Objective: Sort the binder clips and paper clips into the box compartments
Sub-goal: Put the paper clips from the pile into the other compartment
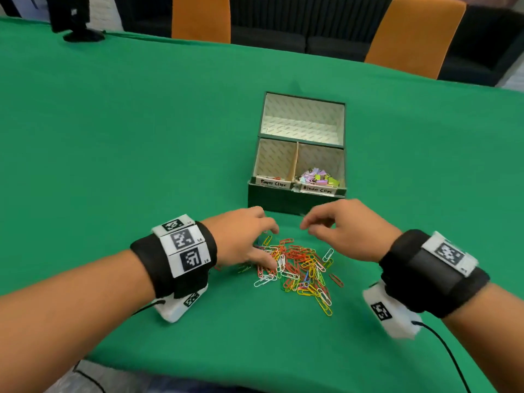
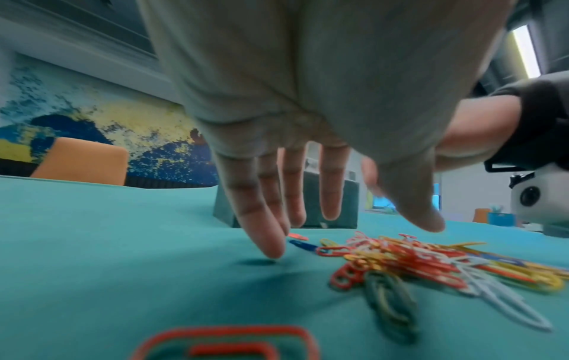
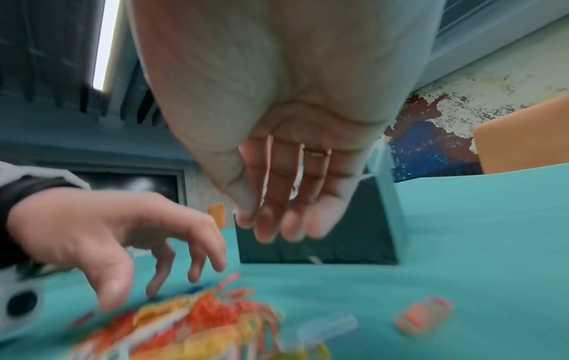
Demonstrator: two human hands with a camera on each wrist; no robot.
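Note:
A heap of coloured paper clips point(image 1: 297, 272) point(image 2: 431, 265) point(image 3: 197, 324) lies on the green cloth in front of the dark box point(image 1: 295, 199) point(image 3: 332, 243). Its lid stands open. The right compartment, labelled Binder Clips, holds pastel binder clips point(image 1: 320, 177); the left one, labelled Paper Clips, shows a few clips point(image 1: 273, 179) at its front. My left hand point(image 1: 246, 239) point(image 2: 307, 219) reaches over the heap's left edge, fingers spread and straight, little fingertip point(image 2: 270, 251) on the cloth, holding nothing. My right hand point(image 1: 340, 228) point(image 3: 286, 219) hovers above the heap's far right side, fingers relaxed and empty.
Two orange chairs point(image 1: 201, 18) point(image 1: 414, 35) stand behind the table's far edge. A black monitor stand point(image 1: 82, 35) sits at the far left. A cable point(image 1: 442, 353) trails from my right wrist camera. A lone red clip point(image 3: 421, 314) lies right of the heap.

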